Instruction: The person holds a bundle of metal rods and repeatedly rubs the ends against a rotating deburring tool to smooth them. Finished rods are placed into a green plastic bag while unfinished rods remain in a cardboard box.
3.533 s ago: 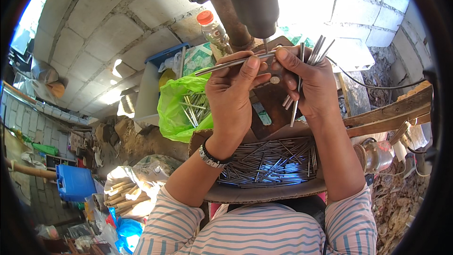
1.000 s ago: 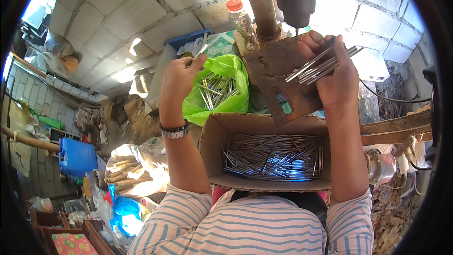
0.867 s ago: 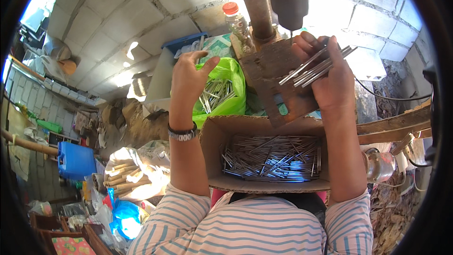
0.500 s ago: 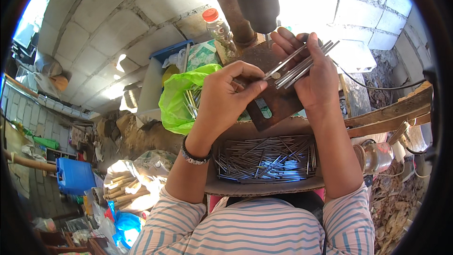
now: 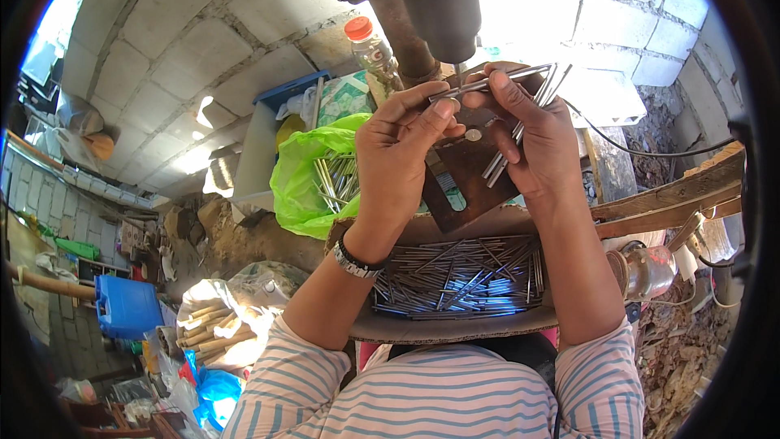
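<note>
My right hand (image 5: 532, 130) is closed around several thin metal rods (image 5: 546, 91), which stick out above and below its fingers. Between the thumb and fingertips of my left hand (image 5: 406, 134) is the end of one rod (image 5: 455, 93), which reaches across to the right fingers. Both hands are over a brown, rusty metal plate (image 5: 445, 195) with a slot in it. Below the hands, many loose rods (image 5: 455, 280) lie in a cardboard box (image 5: 439, 327) close to my body. A bright green plastic bag (image 5: 294, 195) left of my left hand holds more rods (image 5: 337, 172).
A dark machine head (image 5: 441, 12) hangs above the hands on a rusty column (image 5: 402, 28). Beside it stands a clear bottle (image 5: 372, 49) with an orange cap. A cable (image 5: 650, 150) and a wooden plank (image 5: 674, 191) lie to the right. At lower left is a blue container (image 5: 128, 306).
My left hand has turned and moved up slightly, with its rod now higher and flatter. The right fingers have curled in around the bundle, and the bundled rods stand steeper.
</note>
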Demonstrator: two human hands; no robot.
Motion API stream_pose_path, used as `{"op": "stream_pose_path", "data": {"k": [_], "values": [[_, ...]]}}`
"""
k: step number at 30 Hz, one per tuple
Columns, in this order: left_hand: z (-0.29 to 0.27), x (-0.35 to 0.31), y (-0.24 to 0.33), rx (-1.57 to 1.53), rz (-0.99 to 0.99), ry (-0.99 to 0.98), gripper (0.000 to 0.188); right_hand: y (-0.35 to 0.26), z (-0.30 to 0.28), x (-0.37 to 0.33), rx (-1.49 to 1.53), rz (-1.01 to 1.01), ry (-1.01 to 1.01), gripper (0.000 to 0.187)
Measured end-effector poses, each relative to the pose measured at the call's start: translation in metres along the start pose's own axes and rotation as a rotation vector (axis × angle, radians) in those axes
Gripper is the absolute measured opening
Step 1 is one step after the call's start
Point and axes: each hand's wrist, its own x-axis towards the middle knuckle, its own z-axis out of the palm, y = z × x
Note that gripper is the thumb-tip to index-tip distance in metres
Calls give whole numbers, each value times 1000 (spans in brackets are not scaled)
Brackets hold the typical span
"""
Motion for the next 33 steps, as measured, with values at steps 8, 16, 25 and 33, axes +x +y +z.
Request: {"op": "stream_pose_path", "data": {"k": [8, 16, 25, 33], "values": [[2, 2, -3, -100, -1, -4, 24, -2, 2, -1, 3, -25, 37, 23], [3, 0, -3, -48, 12, 16, 24, -2, 1, -1, -18, -15, 38, 20], [3, -1, -3, -37, 24, 23, 24, -2, 3, -2, -16, -46, 30, 16], [4, -1, -4, -23, 30, 37, 24, -2, -1, -2, -52, -44, 1, 21]]}}
